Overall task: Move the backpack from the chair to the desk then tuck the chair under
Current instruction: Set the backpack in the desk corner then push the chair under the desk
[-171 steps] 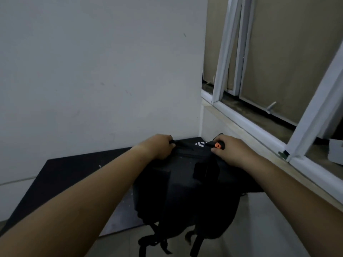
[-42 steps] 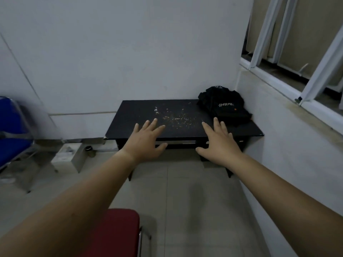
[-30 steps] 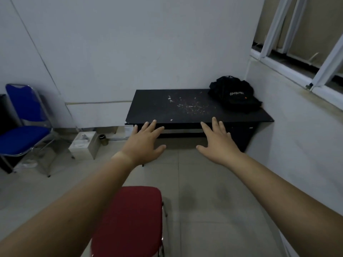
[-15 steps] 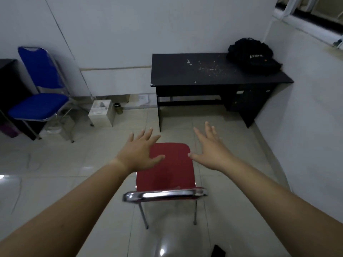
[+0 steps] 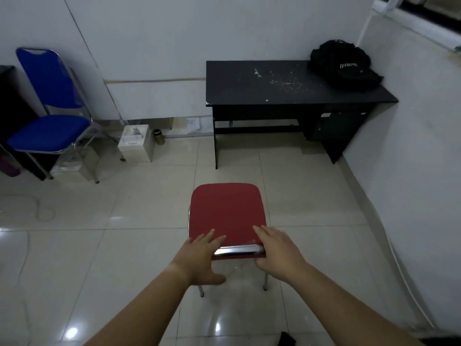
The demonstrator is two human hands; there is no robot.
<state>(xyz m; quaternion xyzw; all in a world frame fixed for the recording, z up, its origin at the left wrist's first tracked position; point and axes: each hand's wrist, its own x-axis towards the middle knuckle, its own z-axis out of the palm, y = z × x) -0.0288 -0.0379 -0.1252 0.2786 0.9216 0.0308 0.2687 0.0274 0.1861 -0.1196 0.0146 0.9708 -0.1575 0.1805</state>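
The black backpack [image 5: 344, 64] lies slumped on the far right corner of the black desk [image 5: 274, 88], against the wall. A red chair [image 5: 225, 213] with a chrome frame stands on the tiled floor, well in front of the desk, its backrest top nearest me. My left hand [image 5: 203, 258] hovers at the left end of the backrest's chrome rail, fingers spread. My right hand [image 5: 277, 250] is at the rail's right end, fingers extended over it. Neither hand has closed around the rail.
A blue folding chair [image 5: 47, 116] stands at the left wall beside a dark cabinet [image 5: 10, 116]. A white box [image 5: 136, 142] and a small jar [image 5: 159, 136] sit on the floor left of the desk. A white wall runs along the right.
I have backed away from the desk and the view has tilted down. Both hands dropped from above the seat to the top rail of the red chair's backrest.
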